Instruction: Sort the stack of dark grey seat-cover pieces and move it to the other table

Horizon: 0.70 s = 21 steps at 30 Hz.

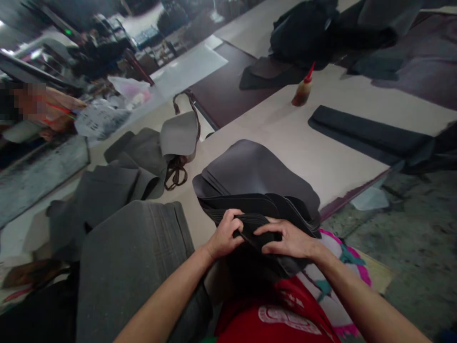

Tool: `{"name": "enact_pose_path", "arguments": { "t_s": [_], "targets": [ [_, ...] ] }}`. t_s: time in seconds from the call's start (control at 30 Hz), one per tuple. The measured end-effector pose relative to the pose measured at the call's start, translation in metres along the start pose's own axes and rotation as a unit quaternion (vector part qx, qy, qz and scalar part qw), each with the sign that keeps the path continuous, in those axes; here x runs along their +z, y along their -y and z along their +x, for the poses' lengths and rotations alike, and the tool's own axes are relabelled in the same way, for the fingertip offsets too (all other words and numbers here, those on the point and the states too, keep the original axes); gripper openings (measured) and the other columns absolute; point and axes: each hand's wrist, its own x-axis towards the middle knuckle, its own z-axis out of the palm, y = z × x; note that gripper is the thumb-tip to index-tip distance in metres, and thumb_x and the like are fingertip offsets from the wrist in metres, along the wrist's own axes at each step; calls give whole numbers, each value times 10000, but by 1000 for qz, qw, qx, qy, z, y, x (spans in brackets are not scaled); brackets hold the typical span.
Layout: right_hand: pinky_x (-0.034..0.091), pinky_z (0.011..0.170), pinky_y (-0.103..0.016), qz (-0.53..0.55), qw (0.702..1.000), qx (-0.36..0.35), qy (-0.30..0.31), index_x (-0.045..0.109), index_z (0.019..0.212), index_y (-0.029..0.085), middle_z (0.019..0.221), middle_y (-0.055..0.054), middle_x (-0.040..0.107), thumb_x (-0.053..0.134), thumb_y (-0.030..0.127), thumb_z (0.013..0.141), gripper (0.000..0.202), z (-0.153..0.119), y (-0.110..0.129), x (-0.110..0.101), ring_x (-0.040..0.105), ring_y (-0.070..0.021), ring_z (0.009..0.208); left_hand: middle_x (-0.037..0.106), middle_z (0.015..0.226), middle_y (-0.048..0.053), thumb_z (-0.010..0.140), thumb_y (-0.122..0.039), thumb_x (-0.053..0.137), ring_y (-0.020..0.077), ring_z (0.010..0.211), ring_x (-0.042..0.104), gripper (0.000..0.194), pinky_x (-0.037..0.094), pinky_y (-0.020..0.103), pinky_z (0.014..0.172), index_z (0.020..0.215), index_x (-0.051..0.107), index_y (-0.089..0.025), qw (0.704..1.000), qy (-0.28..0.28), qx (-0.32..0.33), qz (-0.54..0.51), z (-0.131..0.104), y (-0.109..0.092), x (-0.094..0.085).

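Observation:
A thick stack of dark grey, leather-like sheets [255, 169] lies at the table's front edge, its near layers bent up toward me. My left hand [226, 233] has its fingers curled over the raised edge of these layers, gripping them. Just right of it, my right hand [287, 238] bends round the same dark sheets, thumb and fingers pressing on the folded part. What lies under its fingertips is partly hidden. Below both hands the sheets hang down in front of a red garment [274, 314].
On the left stands a large pile of grey sheets [121, 257], with looser grey pieces [103, 190] behind it. A bottle with a red nozzle [303, 90] stands farther back. A folded dark piece [367, 133] lies to the right. Another person [53, 109] is at far left.

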Motion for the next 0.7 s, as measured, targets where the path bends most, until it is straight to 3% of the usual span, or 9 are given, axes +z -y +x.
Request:
{"name": "enact_pose_path", "arguments": {
  "t_s": [0.2, 0.7],
  "targets": [
    [427, 982, -326, -4, 1000, -17, 17, 735, 1063, 231, 1160, -50, 646, 764, 376, 762, 335, 2, 1, -3, 586, -232, 1106, 509, 1154, 86, 843, -292, 680, 230, 1089, 499, 214, 454, 376, 936, 798, 498, -190, 1000, -1, 5, 9, 0, 2, 0],
    [421, 989, -313, 66, 996, 36, 53, 761, 1012, 230, 1194, -36, 631, 758, 373, 764, 287, 4, 0, -7, 579, -224, 1117, 502, 1174, 88, 875, -348, 653, 233, 1104, 495, 192, 464, 397, 954, 839, 566, -181, 999, -14, 27, 24, -6, 6, 4]
  ]
}}
